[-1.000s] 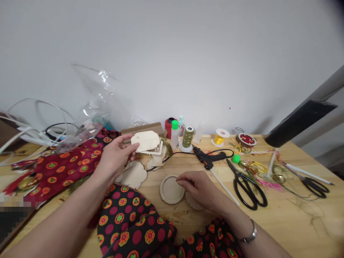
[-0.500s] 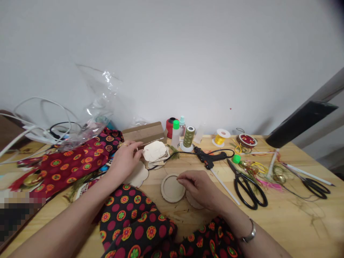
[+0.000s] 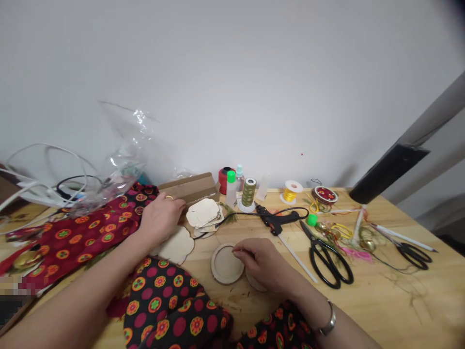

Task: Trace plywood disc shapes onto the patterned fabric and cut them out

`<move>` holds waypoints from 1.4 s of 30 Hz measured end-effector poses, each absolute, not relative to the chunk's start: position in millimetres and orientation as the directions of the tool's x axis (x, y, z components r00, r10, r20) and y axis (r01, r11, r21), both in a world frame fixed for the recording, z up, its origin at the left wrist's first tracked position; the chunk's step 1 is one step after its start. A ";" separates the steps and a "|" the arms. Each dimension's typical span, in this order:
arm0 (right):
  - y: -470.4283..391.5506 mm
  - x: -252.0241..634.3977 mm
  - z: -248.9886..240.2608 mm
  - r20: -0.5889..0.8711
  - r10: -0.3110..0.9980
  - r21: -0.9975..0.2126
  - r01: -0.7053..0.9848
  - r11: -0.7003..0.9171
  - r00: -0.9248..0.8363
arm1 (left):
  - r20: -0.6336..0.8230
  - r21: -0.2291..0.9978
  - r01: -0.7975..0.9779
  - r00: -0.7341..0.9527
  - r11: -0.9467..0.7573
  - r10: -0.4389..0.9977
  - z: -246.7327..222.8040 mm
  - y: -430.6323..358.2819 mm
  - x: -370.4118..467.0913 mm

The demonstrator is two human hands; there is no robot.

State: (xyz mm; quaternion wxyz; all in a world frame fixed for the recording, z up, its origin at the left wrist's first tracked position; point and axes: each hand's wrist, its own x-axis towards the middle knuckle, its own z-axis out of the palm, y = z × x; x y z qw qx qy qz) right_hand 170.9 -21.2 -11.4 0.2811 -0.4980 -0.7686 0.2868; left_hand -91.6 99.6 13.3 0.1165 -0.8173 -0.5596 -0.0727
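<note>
My left hand (image 3: 163, 218) hovers at the left above a scalloped wooden piece (image 3: 178, 247), its fingers curled down and partly hidden. What they hold, if anything, cannot be seen. Just right of it lies a stack of pale wooden plaques (image 3: 203, 213). My right hand (image 3: 259, 261) is closed in a pinch at the right edge of a round wooden disc with a raised rim (image 3: 227, 264). Whether something small is in that pinch is hidden. A second disc (image 3: 256, 281) shows partly under this hand. Black patterned fabric (image 3: 181, 310) lies in front, between my forearms.
Behind stand a cardboard box (image 3: 189, 189), a green-capped bottle (image 3: 231, 189) and a thread spool (image 3: 249, 191). Rightward lie a glue gun (image 3: 279, 218), black scissors (image 3: 329, 261), a yellow cord spool (image 3: 290, 192) and smaller scissors (image 3: 414, 254). Red fabric (image 3: 83, 228) and cables (image 3: 47, 150) fill the left.
My left hand has drawn back left, away from the plaque stack, and its fingers have curled. My right hand stays by the round disc. The whole view has shifted slightly.
</note>
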 end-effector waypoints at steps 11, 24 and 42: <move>-22.7 170.6 -11.4 0.149 0.924 -0.713 0.609 0.348 -0.353 | 0.277 -0.140 0.911 0.411 -0.387 0.868 20.1 92.7 -82.0; -32.1 169.7 -3.5 0.286 0.878 -0.709 0.532 0.463 -0.383 | -0.249 0.102 0.940 0.340 -0.324 0.907 -12.4 -42.2 -91.7; -28.7 168.5 -5.8 0.366 0.865 -0.710 0.498 0.497 -0.342 | 0.136 -0.172 0.929 0.352 -0.328 0.926 -2.1 0.9 -88.4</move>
